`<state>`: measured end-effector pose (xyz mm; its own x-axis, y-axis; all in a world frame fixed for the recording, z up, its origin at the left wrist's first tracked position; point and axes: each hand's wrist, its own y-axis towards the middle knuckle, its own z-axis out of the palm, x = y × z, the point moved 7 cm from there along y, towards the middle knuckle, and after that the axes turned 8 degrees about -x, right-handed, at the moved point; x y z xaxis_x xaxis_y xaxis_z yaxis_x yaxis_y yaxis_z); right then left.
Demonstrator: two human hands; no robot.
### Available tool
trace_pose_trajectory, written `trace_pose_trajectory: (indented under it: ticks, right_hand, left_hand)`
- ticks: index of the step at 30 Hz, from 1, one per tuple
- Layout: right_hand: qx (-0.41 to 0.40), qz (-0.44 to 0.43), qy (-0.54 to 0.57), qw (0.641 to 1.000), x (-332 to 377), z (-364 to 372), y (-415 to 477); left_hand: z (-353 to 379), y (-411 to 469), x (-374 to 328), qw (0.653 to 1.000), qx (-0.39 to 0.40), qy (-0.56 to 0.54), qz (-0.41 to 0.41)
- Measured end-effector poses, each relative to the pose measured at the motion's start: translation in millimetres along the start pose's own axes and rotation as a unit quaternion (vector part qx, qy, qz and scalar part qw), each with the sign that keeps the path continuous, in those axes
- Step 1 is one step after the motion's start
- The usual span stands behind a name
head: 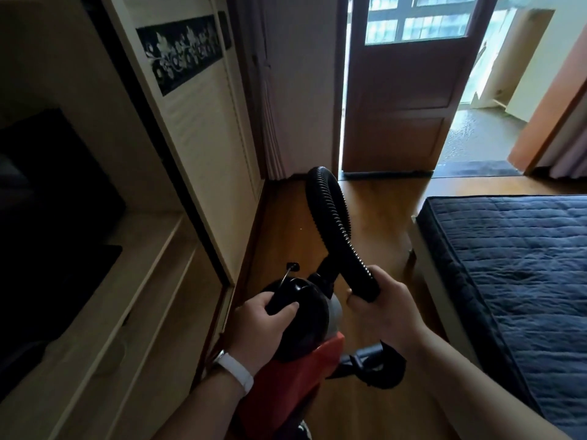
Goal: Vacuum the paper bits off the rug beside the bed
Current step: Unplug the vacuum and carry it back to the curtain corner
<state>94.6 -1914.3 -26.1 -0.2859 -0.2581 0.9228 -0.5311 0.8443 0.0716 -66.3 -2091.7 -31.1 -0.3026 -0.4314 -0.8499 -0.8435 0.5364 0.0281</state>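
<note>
A small red and black vacuum cleaner hangs in front of me above the wooden floor. My left hand grips its black handle on top. My right hand holds the end of the black ribbed hose, which loops up and back down to the vacuum body. A dark nozzle piece sticks out below my right wrist. No rug and no paper bits are in view. One tiny pale speck lies on the floor ahead.
A cream wardrobe with shelves lines the left side. The bed with a dark blue quilt fills the right. A strip of wooden floor runs between them to an open brown door and a balcony.
</note>
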Motion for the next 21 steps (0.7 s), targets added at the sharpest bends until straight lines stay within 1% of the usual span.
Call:
trace_pose_trajectory:
  ticks: [3,6,10,14,17,21]
  right_hand:
    - [-0.032,0.017,-0.009,0.999,-11,-3,51]
    - [-0.076,0.033,-0.054,0.995,-19,-6,107]
    - [-0.096,0.066,-0.087,0.989,-25,-14,179]
    - [-0.145,0.062,-0.104,0.982,-21,-30,245]
    - [-0.190,0.069,-0.101,0.974,-23,-45,286]
    - [-0.210,0.093,-0.111,0.967,-36,-64,336]
  left_hand:
    - [35,53,2,1.000,0.027,-0.001,-0.003]
    - [72,113,-3,0.998,0.057,-0.017,-0.004]
    - [117,194,-20,0.994,0.105,-0.013,0.004]
    - [155,273,-52,0.989,0.143,0.013,0.042]
    - [185,320,-80,0.980,0.167,0.071,0.087]
    - [218,371,-110,0.972,0.177,0.102,0.117]
